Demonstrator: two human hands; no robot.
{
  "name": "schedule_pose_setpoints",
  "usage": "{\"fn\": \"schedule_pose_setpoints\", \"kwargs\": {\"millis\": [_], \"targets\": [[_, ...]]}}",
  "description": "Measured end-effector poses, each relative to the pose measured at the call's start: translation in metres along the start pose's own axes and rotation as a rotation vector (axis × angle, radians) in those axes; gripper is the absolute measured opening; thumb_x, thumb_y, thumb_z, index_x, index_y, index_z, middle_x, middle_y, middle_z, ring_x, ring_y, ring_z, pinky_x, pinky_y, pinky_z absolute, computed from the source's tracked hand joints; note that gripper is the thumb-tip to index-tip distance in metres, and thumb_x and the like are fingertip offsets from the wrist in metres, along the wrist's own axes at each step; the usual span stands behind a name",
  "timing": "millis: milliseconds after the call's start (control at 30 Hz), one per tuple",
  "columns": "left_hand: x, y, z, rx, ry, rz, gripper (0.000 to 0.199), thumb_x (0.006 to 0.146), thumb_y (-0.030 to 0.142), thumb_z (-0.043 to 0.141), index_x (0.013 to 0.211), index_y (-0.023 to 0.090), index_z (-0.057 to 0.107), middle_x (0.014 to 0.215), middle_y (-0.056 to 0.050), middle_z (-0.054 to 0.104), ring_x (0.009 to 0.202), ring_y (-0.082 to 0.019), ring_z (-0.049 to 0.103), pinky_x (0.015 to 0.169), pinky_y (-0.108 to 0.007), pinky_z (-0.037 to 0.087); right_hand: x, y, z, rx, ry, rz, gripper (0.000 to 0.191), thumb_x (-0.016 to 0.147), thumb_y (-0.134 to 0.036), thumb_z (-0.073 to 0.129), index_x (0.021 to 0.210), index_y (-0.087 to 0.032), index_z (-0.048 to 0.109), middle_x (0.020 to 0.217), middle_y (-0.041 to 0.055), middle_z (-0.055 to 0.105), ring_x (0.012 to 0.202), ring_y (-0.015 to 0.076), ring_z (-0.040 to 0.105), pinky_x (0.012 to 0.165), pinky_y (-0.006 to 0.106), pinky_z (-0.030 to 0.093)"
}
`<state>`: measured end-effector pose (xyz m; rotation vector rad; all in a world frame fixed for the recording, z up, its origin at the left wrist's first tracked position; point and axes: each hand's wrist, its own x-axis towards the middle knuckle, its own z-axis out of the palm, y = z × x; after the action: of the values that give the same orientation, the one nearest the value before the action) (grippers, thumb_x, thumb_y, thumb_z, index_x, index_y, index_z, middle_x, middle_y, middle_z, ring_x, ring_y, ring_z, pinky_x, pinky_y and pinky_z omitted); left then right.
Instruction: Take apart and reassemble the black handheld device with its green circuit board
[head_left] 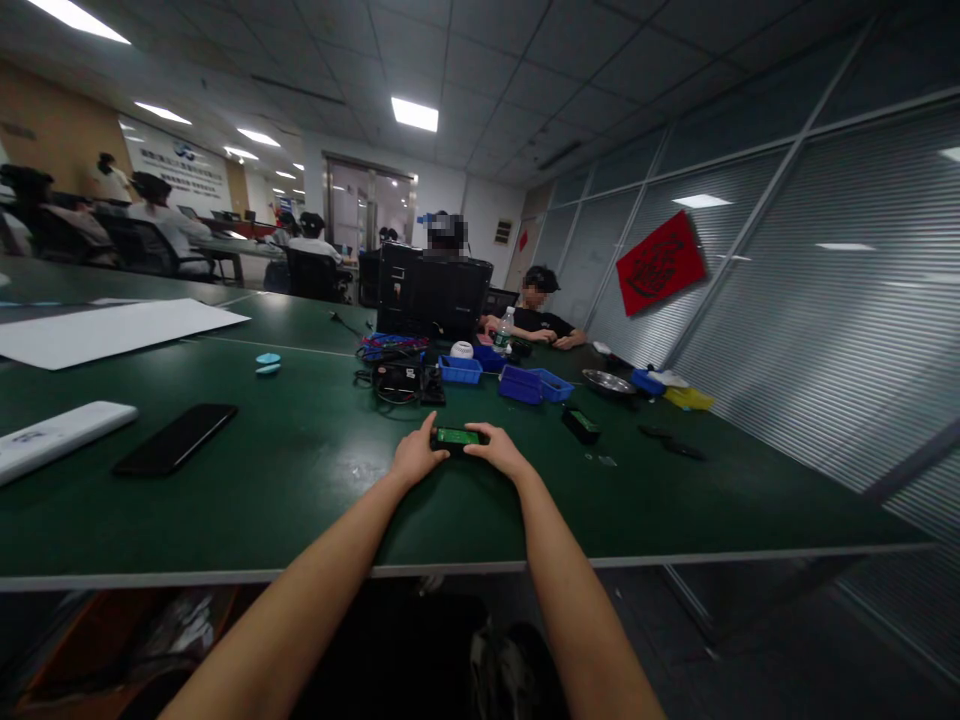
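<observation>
Left hand [418,455] and right hand [498,450] grip 1 green-topped black box [457,437] between them.

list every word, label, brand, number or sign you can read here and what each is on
Nothing reads clearly enough to quote.
Red wall hanging: large dark character, too blurred to read surely.
White wall sign, background: logo and rows of characters, too blurred.
Long white object, left: dark marking, too blurred.
Bottle: label too small.
Black boxy device: pale label, too small.
Held black-and-green block: no readable text.
</observation>
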<state>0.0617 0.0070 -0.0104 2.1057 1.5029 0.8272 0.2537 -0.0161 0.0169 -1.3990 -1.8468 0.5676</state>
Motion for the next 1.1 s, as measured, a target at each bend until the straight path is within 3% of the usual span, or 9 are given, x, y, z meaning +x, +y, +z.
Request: {"fn": "schedule_pose_setpoints", "kwargs": {"millis": [133,300,467,600,867,1100], "targets": [[0.002,-0.004,0.002,-0.057,0.047,-0.003,0.081,0.068,0.03,0.063,0.137,0.023,0.021,0.114,-0.004,0.059,0.104,-0.018,0.054,0.086,-0.026,0.038,0.006,0.015,-0.003,-0.112,0.092,0.094,0.042,0.063,-0.027,0.067,0.104,-0.018,0.062,0.105,0.0064,0.061,0.098,0.0192,0.055,0.087,0.031,0.04],[0.004,-0.007,0.002,-0.094,0.065,-0.027,0.074,0.07,0.03,0.061,0.134,0.022,0.026,0.109,-0.003,0.061,0.098,-0.016,0.057,0.083,-0.026,0.04,0.007,0.046,-0.03,-0.383,0.416,0.487,0.047,0.068,-0.035,0.062,0.111,-0.017,0.058,0.111,0.0117,0.057,0.101,0.0236,0.054,0.084,0.032,0.041],[0.003,-0.006,0.0,-0.119,0.049,-0.039,0.069,0.071,0.029,0.059,0.133,0.023,0.028,0.107,-0.002,0.062,0.097,-0.015,0.057,0.083,-0.025,0.04,0.0,0.062,-0.049,-0.426,0.549,0.731,0.054,0.074,-0.045,0.052,0.116,-0.012,0.052,0.111,0.018,0.055,0.102,0.0296,0.053,0.081,0.036,0.042],[0.001,-0.003,-0.002,-0.129,0.04,-0.04,0.067,0.072,0.029,0.058,0.132,0.022,0.03,0.107,-0.002,0.062,0.096,-0.016,0.057,0.084,-0.025,0.04,-0.001,0.054,-0.045,-0.468,0.559,0.74,0.051,0.075,-0.042,0.052,0.114,-0.01,0.051,0.11,0.018,0.054,0.101,0.0305,0.052,0.081,0.038,0.042],[0.001,-0.002,-0.002,-0.12,0.038,-0.034,0.062,0.073,0.028,0.058,0.13,0.023,0.034,0.105,-0.002,0.062,0.095,-0.015,0.057,0.083,-0.025,0.041,-0.002,0.033,-0.022,-0.685,0.438,0.525,0.045,0.072,-0.032,0.058,0.113,-0.019,0.047,0.115,0.0134,0.046,0.104,0.0264,0.048,0.083,0.034,0.039],[0.002,-0.005,0.0,-0.12,0.044,-0.006,0.059,0.072,0.028,0.057,0.128,0.021,0.037,0.103,-0.002,0.063,0.092,-0.015,0.057,0.081,-0.025,0.042,0.001,0.032,-0.019,-0.639,0.379,0.583,0.053,0.075,-0.038,0.053,0.12,-0.012,0.041,0.112,0.0186,0.052,0.105,0.0289,0.049,0.082,0.039,0.039]]}}
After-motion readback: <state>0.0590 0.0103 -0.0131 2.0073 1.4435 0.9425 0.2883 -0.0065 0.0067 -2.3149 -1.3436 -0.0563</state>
